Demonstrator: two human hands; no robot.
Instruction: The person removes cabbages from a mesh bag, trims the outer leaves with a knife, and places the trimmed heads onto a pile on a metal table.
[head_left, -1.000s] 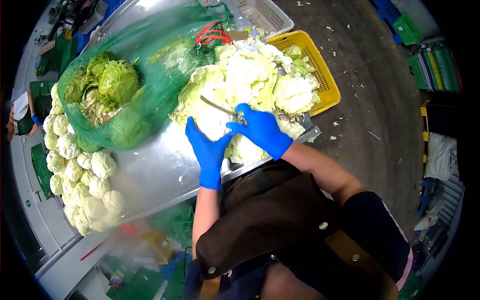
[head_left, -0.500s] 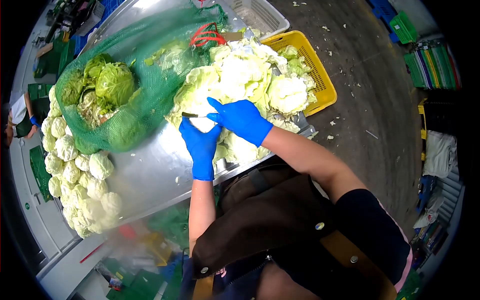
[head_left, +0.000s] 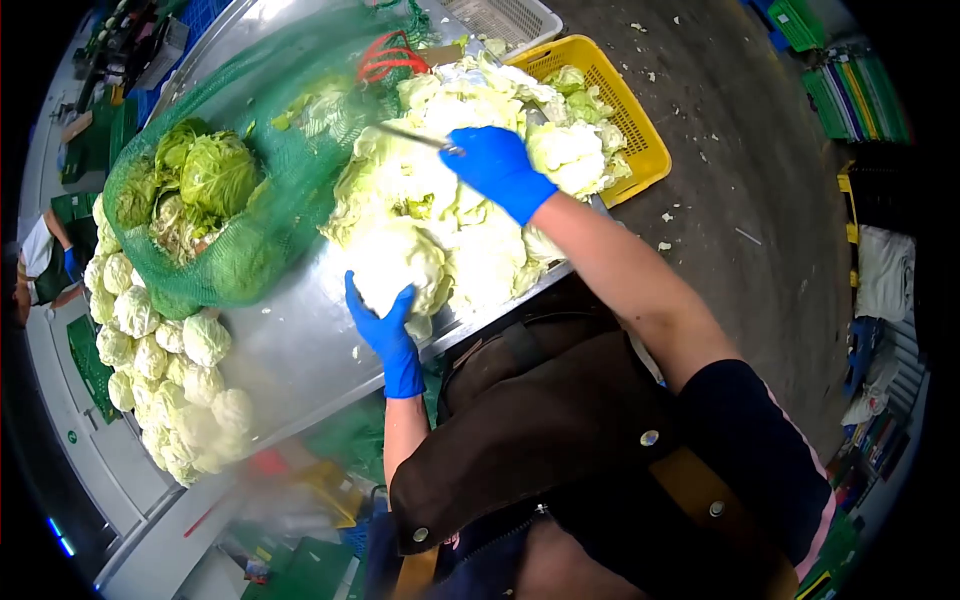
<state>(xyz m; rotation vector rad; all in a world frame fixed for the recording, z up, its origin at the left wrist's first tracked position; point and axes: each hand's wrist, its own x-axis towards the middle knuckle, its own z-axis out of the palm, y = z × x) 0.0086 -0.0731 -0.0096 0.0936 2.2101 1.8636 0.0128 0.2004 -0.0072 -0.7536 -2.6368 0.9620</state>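
Head view: metal table (head_left: 300,345) beside scrap-strewn floor (head_left: 745,275), left hand (head_left: 387,338) wide against cabbage (head_left: 395,262), right hand (head_left: 492,170) gripping knife (head_left: 412,136).

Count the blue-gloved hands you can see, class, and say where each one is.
3: the person's left hand against a cabbage, the right hand holding a knife, and a co-worker's hand at the far left. Another may be hidden.

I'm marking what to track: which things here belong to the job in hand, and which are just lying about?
In the job:
- knife in right hand
- cabbage at left hand
- likely green net, leaf pile, yellow basket

Lying about:
- floor scraps
- thin pale strip on floor
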